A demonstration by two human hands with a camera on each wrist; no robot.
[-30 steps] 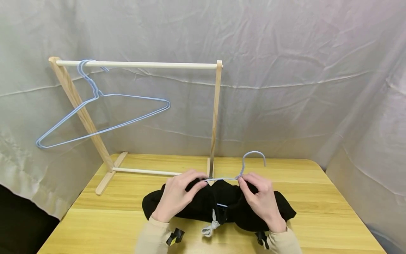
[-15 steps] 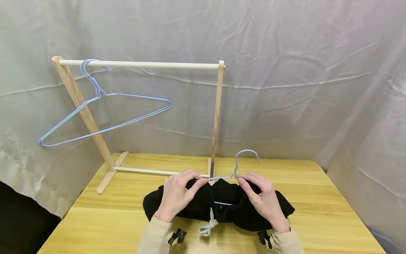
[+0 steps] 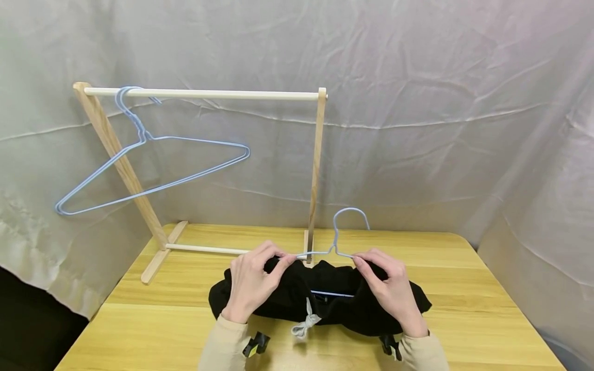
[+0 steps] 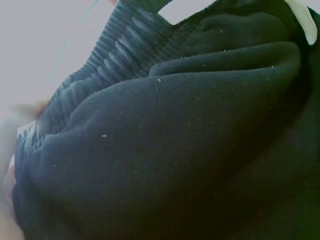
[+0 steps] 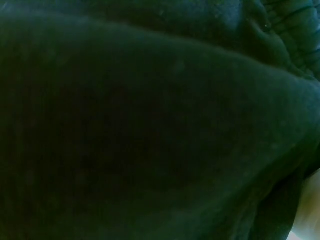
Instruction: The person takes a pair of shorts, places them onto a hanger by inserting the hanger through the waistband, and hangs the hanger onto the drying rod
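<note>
A light blue wire clothes hanger (image 3: 335,238) stands hook up, its lower part inside the opening of black pants (image 3: 283,304) with a gathered elastic waistband. Through the opening a stretch of the hanger's bottom bar shows. A grey drawstring (image 3: 306,325), tied in a knot, hangs from the front. With thumb and fingers my left hand (image 3: 252,281) pinches the hanger's left shoulder at the waistband. On the other side my right hand (image 3: 387,288) pinches the right shoulder. Dark gathered waistband cloth (image 4: 115,55) fills much of the left wrist view; the right wrist view is mostly dark, blurred cloth.
A wooden rack (image 3: 317,175) with a white top rail (image 3: 232,95) stands at the back left of the wooden table (image 3: 464,309). Blue hangers (image 3: 139,129) hang at the rail's left end. Grey curtain (image 3: 417,103) encloses the table behind and at the sides.
The hanger's hook has shifted left and up. My right hand has slid from the hook's base out along the right shoulder, and more of the bottom bar shows in the opening.
</note>
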